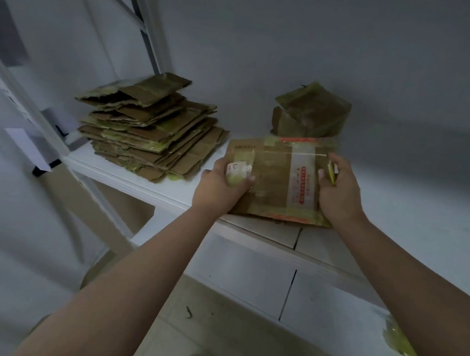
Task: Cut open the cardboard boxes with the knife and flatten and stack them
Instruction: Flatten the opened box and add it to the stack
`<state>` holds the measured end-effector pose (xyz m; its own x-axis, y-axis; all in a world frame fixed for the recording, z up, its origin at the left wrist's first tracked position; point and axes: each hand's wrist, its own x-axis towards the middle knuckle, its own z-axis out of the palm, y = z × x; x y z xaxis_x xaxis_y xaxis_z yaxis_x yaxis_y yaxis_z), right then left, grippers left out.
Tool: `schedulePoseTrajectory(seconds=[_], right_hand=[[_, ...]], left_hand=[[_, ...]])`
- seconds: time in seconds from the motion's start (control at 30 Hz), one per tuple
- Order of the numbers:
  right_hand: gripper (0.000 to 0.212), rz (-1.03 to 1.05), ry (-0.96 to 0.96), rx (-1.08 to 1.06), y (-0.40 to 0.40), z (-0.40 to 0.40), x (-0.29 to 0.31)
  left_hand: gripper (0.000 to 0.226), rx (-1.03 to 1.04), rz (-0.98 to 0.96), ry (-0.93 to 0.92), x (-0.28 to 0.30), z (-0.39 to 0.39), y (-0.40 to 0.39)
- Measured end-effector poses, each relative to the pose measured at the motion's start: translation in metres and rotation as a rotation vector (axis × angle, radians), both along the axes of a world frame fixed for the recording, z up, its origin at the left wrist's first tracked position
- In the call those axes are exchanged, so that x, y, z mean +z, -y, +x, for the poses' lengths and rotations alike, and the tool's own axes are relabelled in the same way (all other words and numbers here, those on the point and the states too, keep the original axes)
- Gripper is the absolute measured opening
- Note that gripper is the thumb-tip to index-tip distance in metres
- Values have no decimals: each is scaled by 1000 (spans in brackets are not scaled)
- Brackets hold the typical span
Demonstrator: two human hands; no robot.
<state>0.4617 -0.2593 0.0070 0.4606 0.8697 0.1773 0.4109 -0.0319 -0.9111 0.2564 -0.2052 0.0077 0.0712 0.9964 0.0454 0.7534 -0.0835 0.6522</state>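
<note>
In the head view, a taped cardboard box (277, 176) was held at the near edge of the white shelf (399, 201), gripped at its left end by the left hand (224, 185), while the right hand (340, 189) was curled round a yellow knife (331, 173) at the box's right end. A tall stack of flattened boxes (152, 125) was seen to the left. Much of the task was judged done, since only this box and one crumpled box (310, 113) further back remained uncut.
</note>
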Motion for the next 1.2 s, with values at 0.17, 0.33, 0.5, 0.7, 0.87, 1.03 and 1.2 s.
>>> schedulePoseTrajectory(seconds=[0.17, 0.33, 0.5, 0.7, 0.87, 1.03, 1.2], right_hand=[[39, 44, -1, -9, -24, -25, 0], [41, 116, -53, -25, -61, -62, 19], [33, 144, -61, -28, -114, -110, 53], [21, 160, -89, -17, -164, -175, 95], [15, 118, -38, 49, -203, -222, 127], [28, 89, 26, 39, -236, -259, 150], [29, 23, 111, 1, -254, -272, 141]], left_hand=[[58, 28, 389, -458, 33, -8, -14], [56, -1, 531, -514, 70, -38, -51], [58, 28, 613, -519, 107, -96, -90], [67, 66, 618, -490, 140, -172, -138], [66, 102, 582, -444, 152, -229, -181], [62, 109, 617, -396, 162, -265, -225], [65, 70, 510, -392, 148, -279, -252]])
